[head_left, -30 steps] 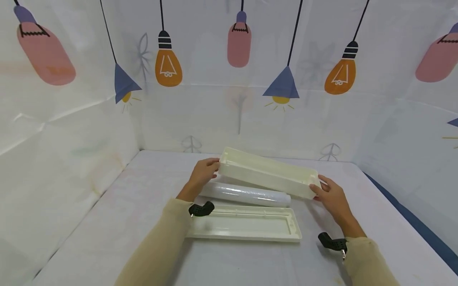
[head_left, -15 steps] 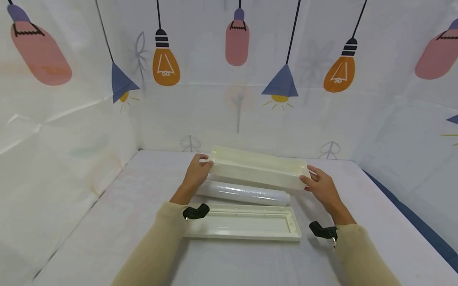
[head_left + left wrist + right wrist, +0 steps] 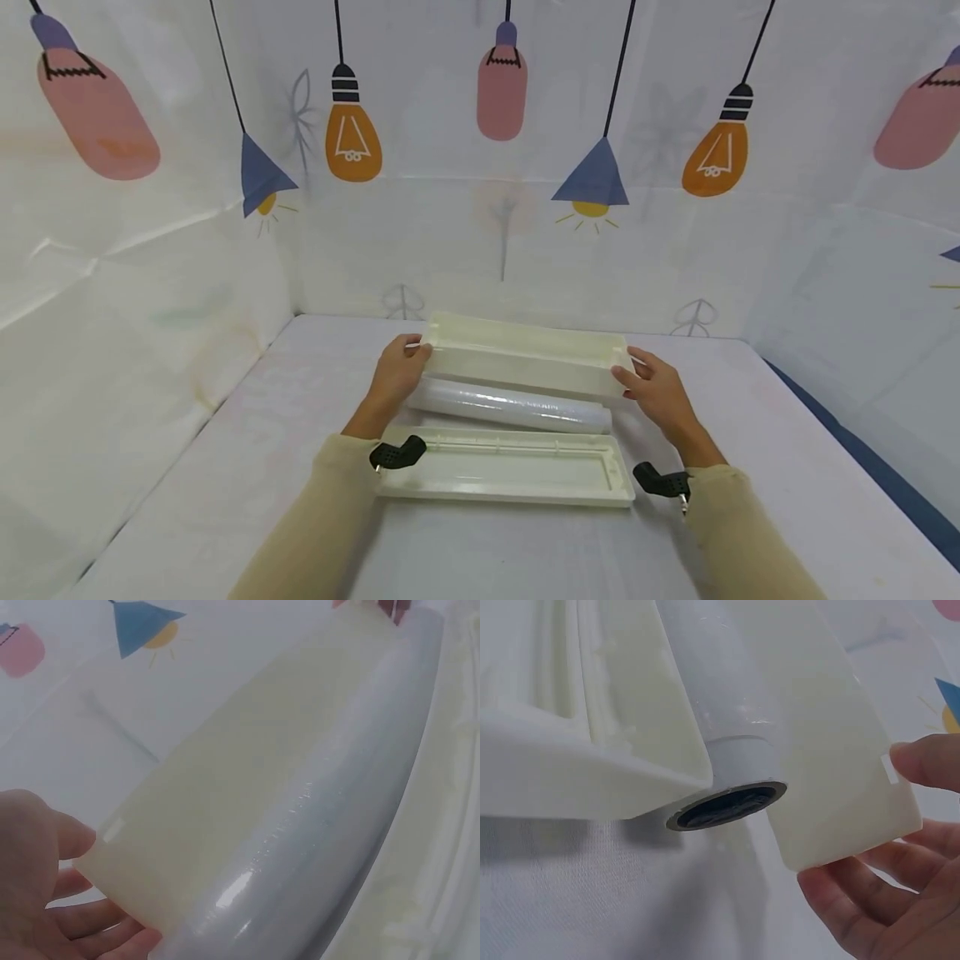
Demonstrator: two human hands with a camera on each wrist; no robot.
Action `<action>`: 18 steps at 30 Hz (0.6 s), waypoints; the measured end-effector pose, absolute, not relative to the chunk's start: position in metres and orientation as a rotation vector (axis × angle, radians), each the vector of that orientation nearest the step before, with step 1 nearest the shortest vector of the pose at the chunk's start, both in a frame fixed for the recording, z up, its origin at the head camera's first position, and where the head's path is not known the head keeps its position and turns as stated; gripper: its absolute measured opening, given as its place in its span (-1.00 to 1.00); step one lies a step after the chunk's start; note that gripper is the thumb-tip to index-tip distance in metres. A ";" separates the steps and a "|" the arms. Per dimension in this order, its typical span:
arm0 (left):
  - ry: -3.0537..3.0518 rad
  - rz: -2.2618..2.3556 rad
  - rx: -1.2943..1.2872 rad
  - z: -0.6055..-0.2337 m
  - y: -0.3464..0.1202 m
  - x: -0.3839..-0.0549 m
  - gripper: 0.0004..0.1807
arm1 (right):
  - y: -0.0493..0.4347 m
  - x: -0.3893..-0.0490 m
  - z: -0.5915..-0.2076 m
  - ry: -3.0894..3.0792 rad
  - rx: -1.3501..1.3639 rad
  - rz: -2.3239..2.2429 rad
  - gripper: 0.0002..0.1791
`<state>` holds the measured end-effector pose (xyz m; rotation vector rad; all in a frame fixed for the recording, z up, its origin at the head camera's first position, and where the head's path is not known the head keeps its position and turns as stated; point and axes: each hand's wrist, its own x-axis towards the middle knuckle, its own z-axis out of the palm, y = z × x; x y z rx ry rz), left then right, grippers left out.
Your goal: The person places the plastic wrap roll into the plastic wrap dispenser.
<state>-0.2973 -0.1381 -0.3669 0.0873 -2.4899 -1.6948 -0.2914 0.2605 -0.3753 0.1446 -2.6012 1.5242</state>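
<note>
- Cream box: long, smooth, straight-walled, between both hands.
- Left hand: thumb and fingers slightly parted, pinching one end.
- Right hand: likewise grips the opposite end.
- Glossy roll: hollow-ended cylinder, between the wrists.
- Shallow rimmed tray: rectangular, between the forearms.

Long box: shifted left over the past second; its right end has swung back, bringing it more nearly in line with the wrapped roll.
Left fingers: carried leftward with it.
Right fingers: also moved left, slightly farther back.
Height above the desk: perhaps changed; hard to judge.
</note>
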 end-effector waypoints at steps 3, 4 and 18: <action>-2.510 -1.672 0.097 -0.368 -0.141 -0.296 -0.43 | 0.258 -0.294 -0.377 -2.614 0.144 1.511 -0.16; -2.517 -1.670 0.104 -0.368 -0.142 -0.296 -0.43 | 0.257 -0.294 -0.377 -2.620 0.141 1.506 -0.16; -2.529 -1.716 0.142 -0.371 -0.154 -0.304 -0.44 | 0.253 -0.303 -0.375 -2.732 0.209 1.443 -0.17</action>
